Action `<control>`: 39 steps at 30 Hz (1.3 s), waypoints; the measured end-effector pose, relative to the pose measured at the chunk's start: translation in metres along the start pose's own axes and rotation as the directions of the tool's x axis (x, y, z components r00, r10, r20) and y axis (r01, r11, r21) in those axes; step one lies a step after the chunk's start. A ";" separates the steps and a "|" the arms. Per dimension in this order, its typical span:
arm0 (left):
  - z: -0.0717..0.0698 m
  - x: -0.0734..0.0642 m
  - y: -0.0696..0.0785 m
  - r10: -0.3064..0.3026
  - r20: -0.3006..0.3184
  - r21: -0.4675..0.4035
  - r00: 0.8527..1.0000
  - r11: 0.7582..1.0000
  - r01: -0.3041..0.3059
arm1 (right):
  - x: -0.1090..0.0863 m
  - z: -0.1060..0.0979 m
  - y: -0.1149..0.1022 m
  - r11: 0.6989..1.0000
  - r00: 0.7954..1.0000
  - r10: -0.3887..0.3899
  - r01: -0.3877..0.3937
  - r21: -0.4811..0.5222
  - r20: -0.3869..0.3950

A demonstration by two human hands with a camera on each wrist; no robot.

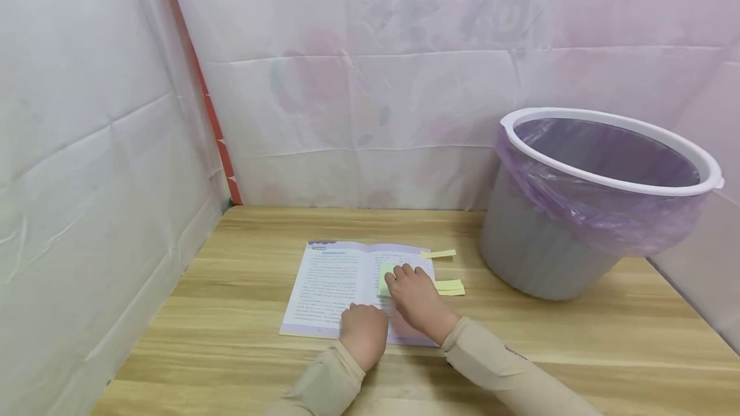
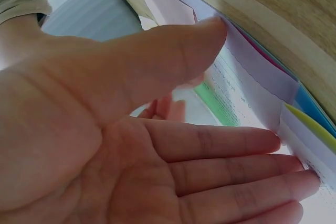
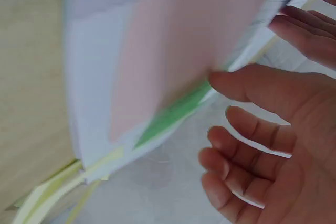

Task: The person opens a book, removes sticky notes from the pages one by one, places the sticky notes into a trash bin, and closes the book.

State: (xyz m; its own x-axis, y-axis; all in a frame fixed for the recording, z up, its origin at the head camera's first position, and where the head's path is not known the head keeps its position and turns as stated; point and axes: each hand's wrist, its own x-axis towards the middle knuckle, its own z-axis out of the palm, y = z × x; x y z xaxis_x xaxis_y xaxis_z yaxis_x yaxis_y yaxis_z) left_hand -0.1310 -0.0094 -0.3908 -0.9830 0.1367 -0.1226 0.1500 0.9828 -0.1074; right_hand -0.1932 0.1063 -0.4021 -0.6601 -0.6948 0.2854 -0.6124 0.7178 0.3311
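An open book (image 1: 326,281) with printed pages lies on the wooden table. My left hand (image 1: 365,332) is at its lower middle; in the left wrist view the fingers are straight, their tips at the pages, and the thumb tip meets the lower edge. Over the right page is my right hand (image 1: 417,297), beside a green sticky note (image 1: 383,280). The right wrist view shows its thumb tip at the end of the green note, its loosely bent fingers apart from the thumb. A pink sticky note (image 3: 194,30) covers the lower right page, partly behind the right hand in the head view.
Yellow paper strips (image 1: 449,286) stick out past the book's right edge, with another yellow strip (image 1: 442,253) higher up. A grey bin (image 1: 520,249) with a white rim and purple liner stands at the right. Pale sheeting (image 1: 324,101) hangs behind the table (image 1: 231,313).
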 end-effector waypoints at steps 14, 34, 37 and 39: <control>-0.005 -0.003 0.003 0.004 0.002 0.031 1.000 0.999 -0.004 | -0.001 0.003 0.020 0.990 0.984 0.125 -0.115 0.085 -0.130; -0.004 0.000 0.004 -0.008 -0.026 0.022 1.000 1.000 0.009 | -0.004 -0.002 0.046 0.945 0.944 0.295 -0.266 0.189 -0.145; -0.005 0.000 0.004 -0.006 -0.034 0.021 0.999 1.000 0.007 | -0.005 -0.004 0.049 0.945 0.942 0.292 -0.256 0.204 -0.168; -0.005 0.000 0.004 -0.006 -0.031 0.016 1.000 1.000 0.007 | -0.005 -0.004 0.051 0.946 0.939 0.287 -0.248 0.206 -0.188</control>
State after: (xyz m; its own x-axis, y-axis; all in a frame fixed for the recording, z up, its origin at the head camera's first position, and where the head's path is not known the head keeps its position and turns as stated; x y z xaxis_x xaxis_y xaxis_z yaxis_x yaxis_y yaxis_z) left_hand -0.1310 -0.0049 -0.3859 -0.9867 0.1343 -0.0917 0.1452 0.9816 -0.1241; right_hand -0.2193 0.1459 -0.3830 -0.7141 -0.4545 0.5325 -0.5055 0.8610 0.0570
